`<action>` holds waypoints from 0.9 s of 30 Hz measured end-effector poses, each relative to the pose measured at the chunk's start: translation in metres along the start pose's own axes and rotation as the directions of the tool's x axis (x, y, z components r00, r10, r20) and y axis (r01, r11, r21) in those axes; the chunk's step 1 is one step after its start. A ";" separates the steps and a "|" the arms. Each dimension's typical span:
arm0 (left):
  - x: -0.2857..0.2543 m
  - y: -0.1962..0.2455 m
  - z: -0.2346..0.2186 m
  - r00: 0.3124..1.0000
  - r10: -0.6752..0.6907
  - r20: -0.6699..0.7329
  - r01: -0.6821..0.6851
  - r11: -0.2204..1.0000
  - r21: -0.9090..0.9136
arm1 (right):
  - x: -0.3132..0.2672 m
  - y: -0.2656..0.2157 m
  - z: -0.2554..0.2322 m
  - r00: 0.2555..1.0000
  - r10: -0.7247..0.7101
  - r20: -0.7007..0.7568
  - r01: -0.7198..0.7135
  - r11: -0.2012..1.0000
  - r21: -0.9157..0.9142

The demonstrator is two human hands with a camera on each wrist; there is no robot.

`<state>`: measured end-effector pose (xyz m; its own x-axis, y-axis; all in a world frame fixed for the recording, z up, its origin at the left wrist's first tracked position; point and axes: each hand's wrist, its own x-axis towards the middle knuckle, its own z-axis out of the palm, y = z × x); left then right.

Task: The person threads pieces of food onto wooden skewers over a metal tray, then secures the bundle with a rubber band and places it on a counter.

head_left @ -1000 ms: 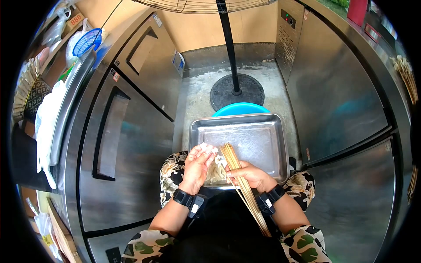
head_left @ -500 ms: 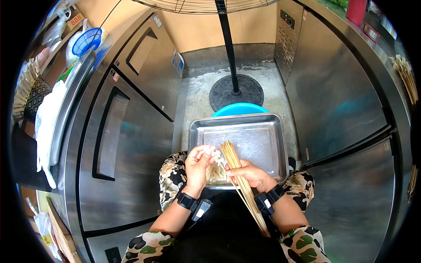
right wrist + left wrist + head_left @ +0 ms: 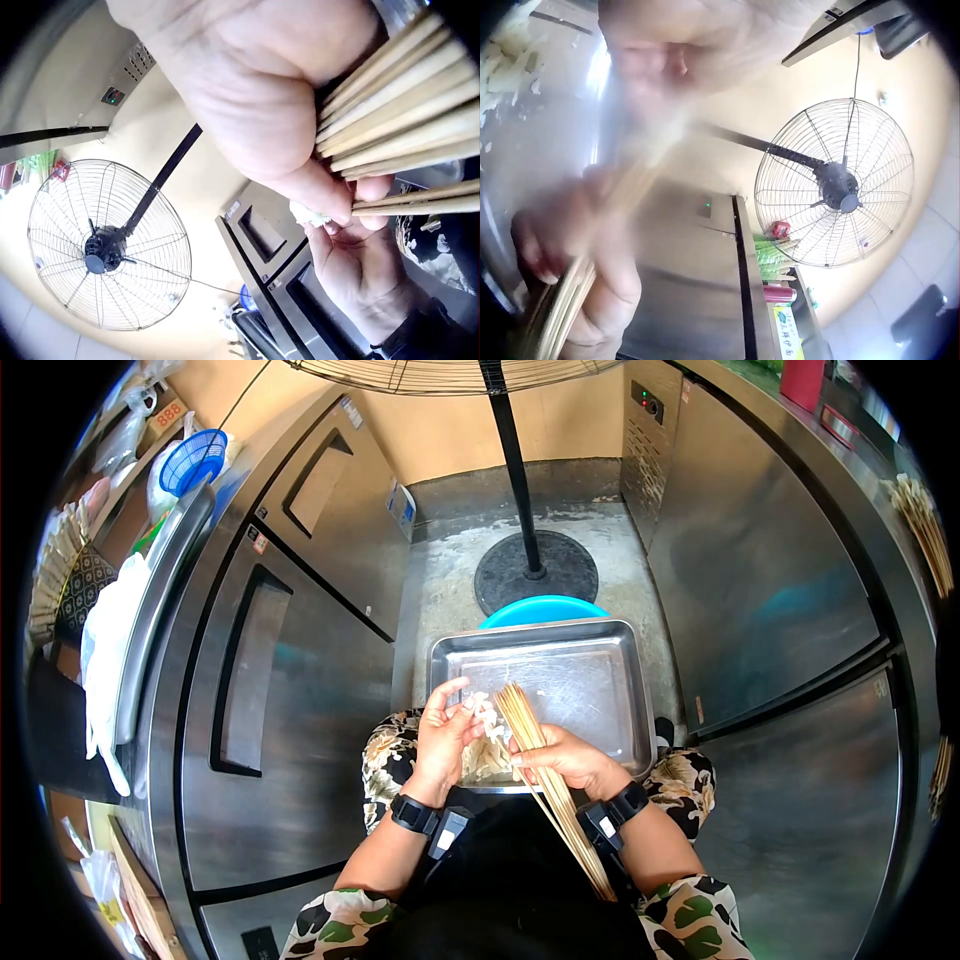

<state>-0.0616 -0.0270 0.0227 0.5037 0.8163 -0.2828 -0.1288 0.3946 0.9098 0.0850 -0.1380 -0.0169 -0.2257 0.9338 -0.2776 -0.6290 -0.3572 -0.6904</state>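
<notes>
Gripping a bundle of thin pale bamboo skewers (image 3: 545,775) in the right hand (image 3: 565,758), fingers clenched around the sticks just below their tips, with the long ends trailing back past the wrist towards the lap. Pinching a small pale, whitish piece of food (image 3: 486,712) in the left hand (image 3: 440,735) (exactly what kind cannot be told), thumb and fingers curled round it, right beside the fanned skewer tips. Working over the near edge of a shallow rectangular stainless-steel tray (image 3: 600,650), resting on the knees and on a round blue plastic stool or tub (image 3: 545,610); more pale pieces heaped in the tray's near corner, under the hands.

Probably best done by easing one stick forward out of the bundle with the thumb, keeping the rest clamped tight so none slide. Holding the piece firmly at its sides, fingertips off the line of the point, and pushing it on through the thickest part, straight, to avoid tearing or a pricked finger. Keeping both hands above the tray, so dropped bits land there rather than on the concrete floor (image 3: 450,575).
</notes>
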 end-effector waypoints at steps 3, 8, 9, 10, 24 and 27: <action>0.005 -0.005 -0.007 0.997 0.002 0.072 -0.002 1.000 0.004 | 0.000 0.000 0.001 1.000 -0.005 0.000 0.005 1.000 0.004; 0.007 -0.008 -0.012 0.994 -0.075 0.076 0.082 0.993 -0.079 | 0.000 0.001 0.000 1.000 -0.001 -0.006 0.001 1.000 0.020; 0.006 -0.007 -0.011 0.993 -0.099 0.063 0.105 0.989 -0.103 | 0.000 0.001 0.000 1.000 0.002 -0.005 -0.002 1.000 0.023; 0.006 -0.007 -0.012 0.990 -0.118 0.073 0.127 0.984 -0.126 | 0.000 0.001 0.000 1.000 0.006 -0.005 -0.006 1.000 0.026; 0.009 -0.010 -0.018 0.962 -0.243 0.127 0.268 0.931 -0.247 | 0.002 0.002 -0.001 1.000 -0.001 -0.006 0.001 1.000 0.018; 0.006 -0.009 -0.014 0.957 -0.266 0.118 0.288 0.920 -0.266 | 0.002 0.003 -0.002 1.000 -0.001 -0.022 0.001 1.000 0.011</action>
<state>-0.0695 -0.0199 0.0091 0.6168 0.6266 -0.4765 -0.2009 0.7106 0.6743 0.0842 -0.1369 -0.0209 -0.2091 0.9335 -0.2914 -0.6373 -0.3561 -0.6835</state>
